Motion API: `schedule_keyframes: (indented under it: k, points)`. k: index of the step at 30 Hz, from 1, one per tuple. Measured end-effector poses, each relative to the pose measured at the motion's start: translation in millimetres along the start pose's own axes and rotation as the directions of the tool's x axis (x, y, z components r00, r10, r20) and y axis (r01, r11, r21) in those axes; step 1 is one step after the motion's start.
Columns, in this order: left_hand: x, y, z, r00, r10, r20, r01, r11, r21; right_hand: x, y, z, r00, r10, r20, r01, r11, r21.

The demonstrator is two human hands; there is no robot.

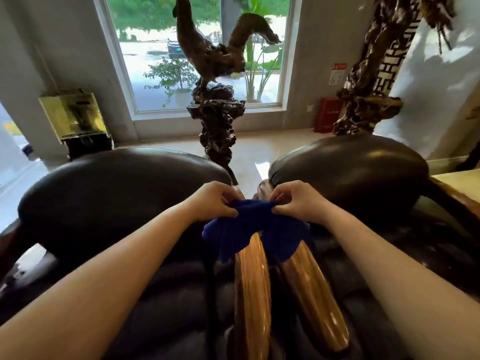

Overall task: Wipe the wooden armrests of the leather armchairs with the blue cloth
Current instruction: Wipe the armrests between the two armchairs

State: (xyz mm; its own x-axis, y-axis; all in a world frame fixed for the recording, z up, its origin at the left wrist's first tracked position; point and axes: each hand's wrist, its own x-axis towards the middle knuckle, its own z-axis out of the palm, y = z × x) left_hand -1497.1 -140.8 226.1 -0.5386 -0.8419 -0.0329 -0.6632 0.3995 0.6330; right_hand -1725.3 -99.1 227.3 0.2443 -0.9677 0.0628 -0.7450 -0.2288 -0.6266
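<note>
Two dark leather armchairs stand side by side, the left one [117,183] and the right one [348,167]. Between them run two glossy wooden armrests, the left armrest [252,289] and the right armrest [314,289]. A blue cloth [257,227] hangs bunched over the far ends of both armrests. My left hand [211,200] pinches the cloth's upper left edge. My right hand [298,200] pinches its upper right edge. The cloth hides the armrests' far ends.
A dark carved root sculpture on a pedestal [217,120] stands just behind the gap between the chairs, before a tall window [197,48]. Another carved wood piece [371,81] rises at the right. A gold box on a black stand [75,120] sits at the left.
</note>
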Motion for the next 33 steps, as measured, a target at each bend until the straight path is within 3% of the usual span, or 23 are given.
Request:
schedule_keyframes:
  k: [8, 12, 19, 26, 30, 33]
  points:
    - [49, -36, 83, 0.972, -0.222, -0.076, 0.212, 0.970, -0.119, 57, 112, 38, 0.991, -0.007, 0.137, 0.001, 0.999, 0.039]
    - [65, -81, 132, 0.953, -0.299, -0.048, 0.290, 0.947, -0.141, 72, 159, 88, 0.966, -0.002, 0.260, -0.018, 0.997, 0.074]
    - [96, -160, 203, 0.932, -0.363, 0.019, 0.361, 0.920, -0.154, 97, 226, 165, 0.938, 0.067, 0.340, -0.095, 0.993, 0.067]
    - [142, -219, 241, 0.946, -0.319, 0.055, 0.324, 0.939, -0.117, 136, 278, 209, 0.938, 0.109, 0.328, -0.127, 0.991, 0.035]
    - [159, -255, 267, 0.935, -0.355, 0.000, 0.354, 0.932, -0.072, 151, 306, 243, 0.928, 0.158, 0.336, -0.161, 0.987, -0.019]
    - [156, -272, 288, 0.914, -0.407, -0.012, 0.400, 0.903, -0.154, 149, 322, 265, 0.951, 0.227, 0.212, -0.226, 0.974, -0.030]
